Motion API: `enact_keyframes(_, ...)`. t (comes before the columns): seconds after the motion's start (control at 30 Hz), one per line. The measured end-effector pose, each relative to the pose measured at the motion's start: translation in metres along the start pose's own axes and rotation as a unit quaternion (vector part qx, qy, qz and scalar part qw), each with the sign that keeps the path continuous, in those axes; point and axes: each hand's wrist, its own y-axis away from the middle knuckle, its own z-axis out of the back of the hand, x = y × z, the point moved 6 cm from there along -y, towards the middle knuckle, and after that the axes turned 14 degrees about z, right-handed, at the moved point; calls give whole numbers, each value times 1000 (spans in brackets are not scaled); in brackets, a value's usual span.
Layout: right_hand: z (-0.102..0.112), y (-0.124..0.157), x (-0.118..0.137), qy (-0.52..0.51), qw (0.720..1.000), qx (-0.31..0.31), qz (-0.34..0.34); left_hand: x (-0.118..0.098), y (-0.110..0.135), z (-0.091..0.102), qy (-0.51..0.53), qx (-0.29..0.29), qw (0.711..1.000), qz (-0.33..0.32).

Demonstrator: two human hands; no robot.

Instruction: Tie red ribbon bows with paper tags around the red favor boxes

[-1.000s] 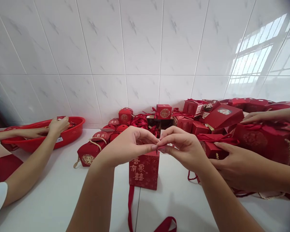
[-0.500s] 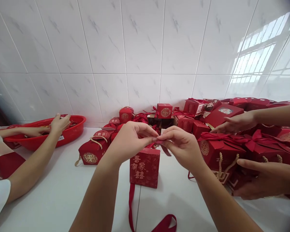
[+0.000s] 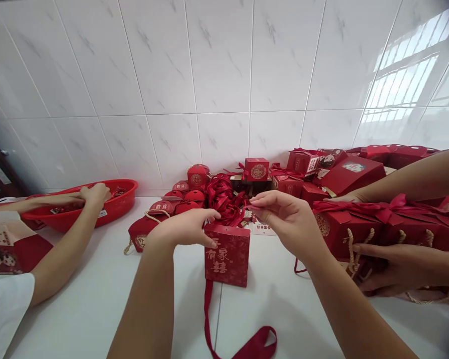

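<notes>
An upright red gift box (image 3: 227,264) with gold lettering stands on the white surface in front of me. My left hand (image 3: 181,230) is at its upper left corner, thumb over the front face and fingers curled above and behind. Between thumb and fingertips, my right hand (image 3: 284,219) pinches a thin pinkish-red strip, above and to the right of the box; what the strip belongs to is unclear. A dark red ribbon (image 3: 208,314) runs from under the box toward me and ends in a broad loop.
Behind the box lies a heap of red ribbons (image 3: 224,197), beside small red round-topped boxes (image 3: 199,177). At left, a co-worker's hands (image 3: 95,194) reach into a red basin (image 3: 119,205). Another person's hand (image 3: 396,267) touches rope-handled red boxes (image 3: 344,229) at right. A tiled wall rises behind.
My hands have separated: the left has dropped to the box's upper left corner, while the right keeps the thin strip. At right, a co-worker's far hand has moved behind the boxes.
</notes>
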Motion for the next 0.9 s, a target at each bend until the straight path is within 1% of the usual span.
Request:
enact_keyframes(0.03,1,0,2,-13,1000,-8,-3,4,-9,-6,-21,24,999,6)
enact_keyframes(0.1,2,0,7,-25,999,-20,-3,7,-25,-16,-37,57,998,-3)
enact_keyframes(0.17,4,1,10,-28,999,-24,-11,3,-33,-20,-11,60,998,-35)
enact_keyframes(0.27,6,1,10,-27,999,-18,-30,-10,-28,-12,100,33,990,-96)
enact_keyframes(0.37,9,0,4,18,999,-7,-45,-25,-9,2,218,0,962,-161)
enact_keyframes(0.43,9,1,-3,29,997,-9,-64,-35,5,11,262,-38,942,-204)
enact_keyframes(0.47,9,1,-6,18,997,-15,-74,-39,11,15,272,-66,934,-224)
enact_keyframes(0.57,8,1,-11,-73,993,-46,-86,-49,26,24,272,-164,905,-284)
enact_keyframes(0.63,10,1,-11,-131,986,-75,-74,-53,32,26,258,-212,887,-318)
enact_keyframes(0.7,12,0,-11,-157,981,-92,-69,-57,36,25,237,-250,871,-350)
enact_keyframes(0.8,15,1,-13,-144,982,-102,-70,-65,45,21,190,-294,848,-398)
enact_keyframes(0.9,17,0,-10,-80,991,-102,-41,-74,55,17,152,-322,826,-437)
